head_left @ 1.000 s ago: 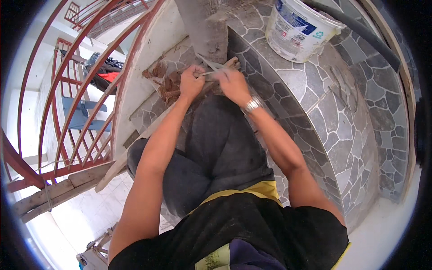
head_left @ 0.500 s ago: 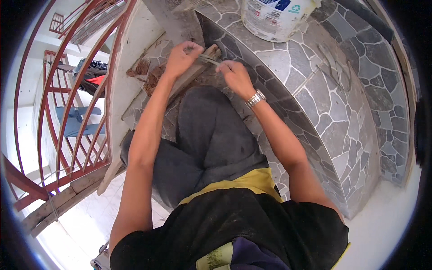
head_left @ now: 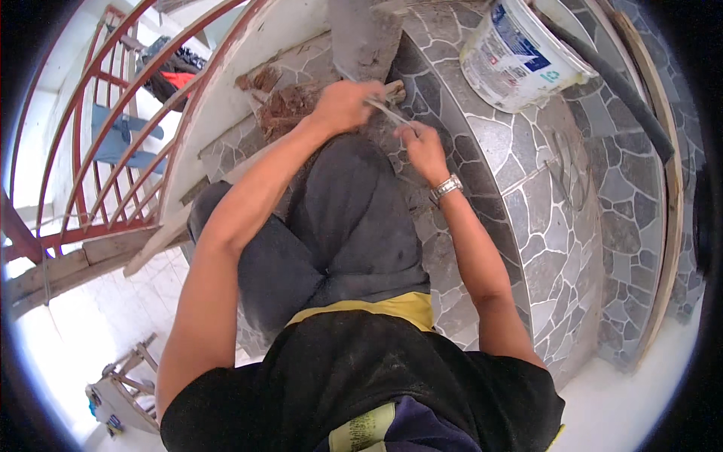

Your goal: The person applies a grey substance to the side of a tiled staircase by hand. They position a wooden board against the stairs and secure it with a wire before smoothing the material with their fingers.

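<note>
The head view looks down on a person who sits on a curved stair with stone-pattern tiles. At the far left the red railing (head_left: 113, 135) curves down beside the steps, and behind its bars lies a blue thing, too small to tell what it is. Below the railing, a rough wooden plank (head_left: 90, 260) lies at an angle, and near the lower left edge a small wooden frame (head_left: 124, 384) stands on the white floor.

More to the right, the left hand (head_left: 343, 105) is closed around one end of a thin metal tool (head_left: 388, 113), which looks like a narrow blade or trowel; I cannot tell exactly which. The tool lies above the knees (head_left: 346, 196) of the person, over the tiled step (head_left: 301, 83), where brown rubble (head_left: 290, 105) is piled just beside the hand. A grey concrete post (head_left: 365, 34) rises behind the hand.

The right hand (head_left: 422, 151), with a metal wristwatch (head_left: 446, 187) on the wrist, is curled with the fingers pinched at the other end of the same tool, so both hands grip it and they are near each other.

Further right, a white plastic bucket (head_left: 520, 56) with a blue label stands tilted on the tiled surface (head_left: 557, 241), well apart from the hands. At the far right a dark hose (head_left: 625, 90) and a wooden strip (head_left: 666, 188) follow the curve of the tiles.
</note>
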Action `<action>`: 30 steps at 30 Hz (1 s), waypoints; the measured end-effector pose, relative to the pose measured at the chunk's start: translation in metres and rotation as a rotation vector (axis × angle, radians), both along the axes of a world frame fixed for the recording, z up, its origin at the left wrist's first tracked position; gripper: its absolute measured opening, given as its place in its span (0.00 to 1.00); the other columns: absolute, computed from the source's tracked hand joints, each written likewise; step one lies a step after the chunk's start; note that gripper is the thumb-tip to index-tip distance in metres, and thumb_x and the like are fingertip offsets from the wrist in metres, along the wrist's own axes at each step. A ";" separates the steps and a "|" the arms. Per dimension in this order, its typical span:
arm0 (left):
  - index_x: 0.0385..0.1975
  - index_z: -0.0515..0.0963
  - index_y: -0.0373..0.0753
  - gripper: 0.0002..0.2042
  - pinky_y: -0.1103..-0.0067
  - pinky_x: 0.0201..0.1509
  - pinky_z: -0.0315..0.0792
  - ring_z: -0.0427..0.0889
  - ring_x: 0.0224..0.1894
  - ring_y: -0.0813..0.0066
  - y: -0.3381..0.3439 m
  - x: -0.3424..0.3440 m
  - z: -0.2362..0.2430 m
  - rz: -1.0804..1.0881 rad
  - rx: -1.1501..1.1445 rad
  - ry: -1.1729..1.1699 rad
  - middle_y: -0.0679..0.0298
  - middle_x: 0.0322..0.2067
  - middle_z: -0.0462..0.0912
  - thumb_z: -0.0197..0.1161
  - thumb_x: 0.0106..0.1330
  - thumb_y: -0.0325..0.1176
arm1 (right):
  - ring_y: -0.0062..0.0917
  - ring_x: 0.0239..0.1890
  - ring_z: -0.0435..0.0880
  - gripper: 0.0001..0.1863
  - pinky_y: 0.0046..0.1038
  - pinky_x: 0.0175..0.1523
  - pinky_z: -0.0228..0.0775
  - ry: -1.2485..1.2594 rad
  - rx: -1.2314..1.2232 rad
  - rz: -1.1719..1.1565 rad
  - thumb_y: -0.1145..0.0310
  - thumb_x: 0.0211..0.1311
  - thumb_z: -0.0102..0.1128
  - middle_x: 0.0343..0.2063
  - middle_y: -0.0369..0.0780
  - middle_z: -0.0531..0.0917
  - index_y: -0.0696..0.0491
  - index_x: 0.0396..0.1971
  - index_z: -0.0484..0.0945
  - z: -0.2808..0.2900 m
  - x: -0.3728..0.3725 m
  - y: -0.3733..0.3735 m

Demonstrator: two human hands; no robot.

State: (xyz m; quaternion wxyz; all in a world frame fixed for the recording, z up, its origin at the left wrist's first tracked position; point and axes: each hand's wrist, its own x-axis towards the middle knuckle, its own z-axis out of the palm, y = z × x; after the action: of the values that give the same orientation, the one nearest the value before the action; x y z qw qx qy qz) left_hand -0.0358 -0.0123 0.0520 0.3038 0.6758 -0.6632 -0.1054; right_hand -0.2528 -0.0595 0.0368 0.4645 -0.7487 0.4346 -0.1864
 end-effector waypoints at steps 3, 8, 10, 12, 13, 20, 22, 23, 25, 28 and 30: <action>0.37 0.81 0.46 0.09 0.67 0.40 0.75 0.84 0.36 0.58 -0.014 -0.014 0.015 -0.068 -0.016 0.096 0.56 0.32 0.84 0.68 0.58 0.37 | 0.23 0.22 0.76 0.13 0.29 0.30 0.68 -0.117 0.028 0.048 0.65 0.66 0.52 0.21 0.36 0.81 0.58 0.32 0.83 0.004 -0.011 -0.013; 0.49 0.83 0.57 0.19 0.68 0.48 0.76 0.84 0.44 0.58 -0.021 0.034 -0.009 -0.110 0.025 0.166 0.62 0.40 0.87 0.72 0.55 0.44 | 0.12 0.16 0.61 0.11 0.19 0.20 0.50 -0.245 0.589 -0.023 0.66 0.69 0.51 0.16 0.26 0.67 0.57 0.34 0.79 0.060 -0.003 -0.004; 0.49 0.83 0.57 0.19 0.67 0.48 0.77 0.84 0.45 0.58 -0.018 0.030 -0.007 -0.109 0.049 0.081 0.62 0.40 0.87 0.72 0.55 0.43 | 0.12 0.16 0.61 0.11 0.19 0.20 0.50 -0.252 0.583 -0.032 0.66 0.69 0.51 0.16 0.26 0.68 0.57 0.34 0.79 0.067 -0.009 -0.001; 0.48 0.83 0.58 0.19 0.66 0.48 0.77 0.84 0.45 0.58 -0.016 0.031 -0.007 -0.096 0.073 -0.010 0.61 0.39 0.87 0.72 0.54 0.43 | 0.10 0.15 0.57 0.10 0.17 0.19 0.47 -0.175 0.418 0.046 0.65 0.72 0.49 0.16 0.25 0.64 0.55 0.36 0.77 0.072 -0.012 0.003; 0.48 0.84 0.59 0.18 0.65 0.48 0.77 0.84 0.44 0.58 -0.015 0.033 -0.009 -0.055 0.066 -0.082 0.62 0.39 0.87 0.71 0.55 0.42 | 0.10 0.15 0.57 0.10 0.17 0.19 0.47 -0.168 0.414 0.054 0.65 0.72 0.49 0.16 0.25 0.64 0.55 0.36 0.77 0.072 -0.011 0.005; 0.44 0.84 0.61 0.16 0.62 0.43 0.79 0.85 0.37 0.55 -0.010 0.031 -0.030 0.245 0.010 -0.092 0.61 0.35 0.86 0.60 0.55 0.36 | 0.10 0.16 0.60 0.12 0.18 0.20 0.51 -0.177 0.509 0.001 0.64 0.71 0.52 0.17 0.26 0.68 0.57 0.37 0.79 0.076 -0.021 0.023; 0.44 0.84 0.58 0.16 0.63 0.42 0.79 0.84 0.37 0.53 -0.009 0.025 -0.043 0.303 -0.077 0.032 0.59 0.35 0.86 0.61 0.56 0.36 | 0.10 0.18 0.62 0.13 0.18 0.23 0.53 -0.130 0.497 -0.002 0.64 0.70 0.53 0.18 0.27 0.70 0.58 0.36 0.80 0.083 -0.034 0.029; 0.45 0.84 0.56 0.16 0.64 0.42 0.79 0.84 0.37 0.52 -0.010 0.022 -0.046 0.352 -0.169 0.144 0.57 0.35 0.86 0.61 0.56 0.35 | 0.10 0.19 0.63 0.13 0.19 0.24 0.54 -0.027 0.232 0.045 0.64 0.71 0.53 0.19 0.28 0.71 0.59 0.36 0.81 0.083 -0.046 0.030; 0.44 0.84 0.55 0.15 0.65 0.42 0.79 0.84 0.38 0.52 -0.007 0.024 -0.054 0.330 -0.162 0.185 0.58 0.35 0.86 0.60 0.57 0.35 | 0.11 0.20 0.63 0.14 0.21 0.25 0.55 0.080 -0.027 0.100 0.64 0.71 0.53 0.19 0.28 0.72 0.60 0.36 0.82 0.089 -0.070 0.034; 0.44 0.84 0.57 0.15 0.65 0.44 0.79 0.84 0.39 0.52 -0.003 0.026 -0.060 0.267 -0.159 0.194 0.58 0.35 0.86 0.61 0.57 0.38 | 0.13 0.22 0.64 0.15 0.22 0.27 0.57 0.090 -0.031 -0.024 0.63 0.71 0.55 0.18 0.27 0.71 0.59 0.36 0.83 0.105 -0.097 0.052; 0.45 0.84 0.60 0.15 0.64 0.44 0.79 0.84 0.39 0.52 -0.001 0.030 -0.058 0.223 -0.164 0.165 0.58 0.35 0.86 0.63 0.57 0.41 | 0.12 0.22 0.64 0.15 0.21 0.27 0.56 0.057 0.016 -0.039 0.63 0.71 0.54 0.18 0.26 0.70 0.59 0.36 0.83 0.103 -0.094 0.061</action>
State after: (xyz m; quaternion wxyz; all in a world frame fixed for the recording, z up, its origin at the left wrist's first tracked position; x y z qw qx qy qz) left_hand -0.0057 -0.0136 -0.0056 0.4213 0.7072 -0.5633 -0.0718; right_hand -0.3472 0.0019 0.1398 0.4541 -0.7414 0.4636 -0.1705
